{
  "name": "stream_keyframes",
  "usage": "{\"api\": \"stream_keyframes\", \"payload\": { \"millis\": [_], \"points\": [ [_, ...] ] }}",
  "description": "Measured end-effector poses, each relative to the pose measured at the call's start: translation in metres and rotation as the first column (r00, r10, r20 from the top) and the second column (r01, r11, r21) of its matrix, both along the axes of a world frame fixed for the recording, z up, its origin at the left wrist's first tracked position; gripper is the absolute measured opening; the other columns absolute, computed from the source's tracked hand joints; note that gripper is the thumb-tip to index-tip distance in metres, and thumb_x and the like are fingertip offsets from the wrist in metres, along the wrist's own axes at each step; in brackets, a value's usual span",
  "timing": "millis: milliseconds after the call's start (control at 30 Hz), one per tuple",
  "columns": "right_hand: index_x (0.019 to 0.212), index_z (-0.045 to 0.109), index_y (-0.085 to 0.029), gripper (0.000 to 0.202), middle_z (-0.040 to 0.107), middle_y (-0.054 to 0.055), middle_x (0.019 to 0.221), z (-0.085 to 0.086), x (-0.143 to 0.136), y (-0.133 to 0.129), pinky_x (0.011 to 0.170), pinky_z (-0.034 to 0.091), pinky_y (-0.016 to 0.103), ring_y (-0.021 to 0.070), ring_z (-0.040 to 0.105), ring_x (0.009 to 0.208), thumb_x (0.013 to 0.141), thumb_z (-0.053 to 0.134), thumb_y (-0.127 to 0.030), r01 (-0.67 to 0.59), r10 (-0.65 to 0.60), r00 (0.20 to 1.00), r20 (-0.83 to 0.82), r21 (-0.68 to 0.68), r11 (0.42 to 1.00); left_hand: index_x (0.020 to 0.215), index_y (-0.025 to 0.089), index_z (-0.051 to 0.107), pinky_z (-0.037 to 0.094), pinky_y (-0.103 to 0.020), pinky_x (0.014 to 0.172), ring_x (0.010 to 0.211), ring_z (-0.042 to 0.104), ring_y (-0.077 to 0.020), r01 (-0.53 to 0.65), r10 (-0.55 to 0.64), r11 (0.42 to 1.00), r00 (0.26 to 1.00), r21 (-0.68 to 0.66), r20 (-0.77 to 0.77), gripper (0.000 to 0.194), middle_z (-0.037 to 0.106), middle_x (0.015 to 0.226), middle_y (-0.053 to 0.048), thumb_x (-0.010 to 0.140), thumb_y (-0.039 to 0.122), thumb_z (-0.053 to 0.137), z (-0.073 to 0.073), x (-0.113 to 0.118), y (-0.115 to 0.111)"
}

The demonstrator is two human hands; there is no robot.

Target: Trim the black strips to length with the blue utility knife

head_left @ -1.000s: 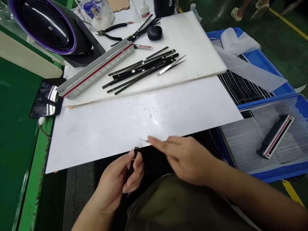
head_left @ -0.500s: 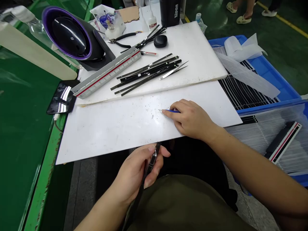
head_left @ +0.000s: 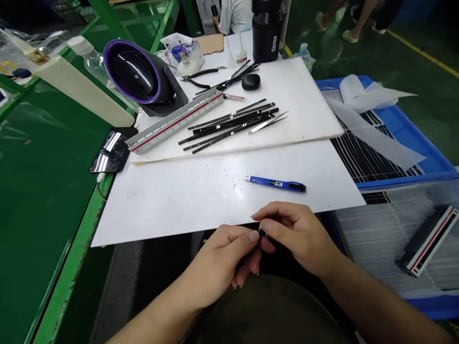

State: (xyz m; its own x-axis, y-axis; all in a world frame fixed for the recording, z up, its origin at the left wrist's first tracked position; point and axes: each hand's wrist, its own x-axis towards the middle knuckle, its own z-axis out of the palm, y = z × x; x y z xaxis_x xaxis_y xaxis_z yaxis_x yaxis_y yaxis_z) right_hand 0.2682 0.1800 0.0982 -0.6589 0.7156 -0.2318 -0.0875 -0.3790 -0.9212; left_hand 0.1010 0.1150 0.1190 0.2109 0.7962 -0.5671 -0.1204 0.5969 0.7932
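Note:
My left hand (head_left: 227, 258) is closed around a dark strip, most of which its fingers hide. Beside it, my right hand (head_left: 294, 234) pinches at the strip's end near the left thumb; both hands are below the front edge of the white board (head_left: 172, 196). A blue craft knife (head_left: 276, 183) lies on that board with its blade to the left. On the thick white foam pad (head_left: 304, 110) rest several black strips (head_left: 229, 125), with tweezers (head_left: 267, 123) at their right.
A grey channel with a red line (head_left: 175, 122) lies by the purple-rimmed device (head_left: 132, 71). Pliers (head_left: 204, 74), a black case (head_left: 251, 81) and a black bottle (head_left: 267, 33) stand farther back. At the right is a blue tray (head_left: 405, 114). People's legs show beyond.
My right hand has let go of the blue knife and come down to the strip at my left hand. The strip is now mostly hidden. The camera view has shifted.

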Motion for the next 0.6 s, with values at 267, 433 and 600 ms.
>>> {"api": "stream_keyframes", "payload": {
  "millis": [267, 433, 600],
  "points": [
    [0.085, 0.073, -0.020, 0.017, 0.065, 0.001, 0.075, 0.001, 0.000, -0.004, 0.070, 0.048, 0.027, 0.0160, 0.062, 0.073, 0.091, 0.063, -0.032, 0.011, -0.040, 0.988, 0.147, 0.191, 0.981, 0.066, 0.017, 0.060, 0.030, -0.022, 0.046, 0.044, 0.040, -0.0099, 0.183, -0.164, 0.981, 0.962, 0.069, -0.218, 0.053, 0.046, 0.049, 0.002, 0.098, 0.053, 0.040, 0.005, -0.009, 0.003],
    [0.082, 0.076, -0.021, 0.017, 0.065, 0.003, 0.076, -0.014, 0.009, 0.000, 0.066, 0.052, 0.027, 0.0175, 0.062, 0.071, 0.082, 0.074, -0.038, 0.140, -0.151, 0.985, 0.087, 0.119, 0.983, 0.094, 0.020, 0.074, 0.049, -0.028, 0.061, 0.066, 0.063, -0.0182, 0.343, -0.214, 0.913, 0.864, 0.221, -0.455, 0.039, 0.071, 0.081, -0.006, 0.097, 0.046, 0.045, 0.031, -0.032, 0.013],
    [0.083, 0.078, -0.020, 0.026, 0.066, 0.003, 0.075, -0.026, 0.030, 0.028, 0.063, 0.055, 0.024, 0.0143, 0.060, 0.064, 0.066, 0.089, -0.036, 0.519, -0.519, 0.854, 0.024, -0.103, 0.849, 0.118, 0.015, 0.068, 0.028, -0.044, 0.118, 0.129, 0.049, -0.0307, 0.340, 0.541, 0.758, 0.147, 0.556, -0.828, 0.040, 0.062, 0.131, -0.015, 0.088, 0.037, 0.056, 0.043, -0.147, 0.057]
  ]
}}
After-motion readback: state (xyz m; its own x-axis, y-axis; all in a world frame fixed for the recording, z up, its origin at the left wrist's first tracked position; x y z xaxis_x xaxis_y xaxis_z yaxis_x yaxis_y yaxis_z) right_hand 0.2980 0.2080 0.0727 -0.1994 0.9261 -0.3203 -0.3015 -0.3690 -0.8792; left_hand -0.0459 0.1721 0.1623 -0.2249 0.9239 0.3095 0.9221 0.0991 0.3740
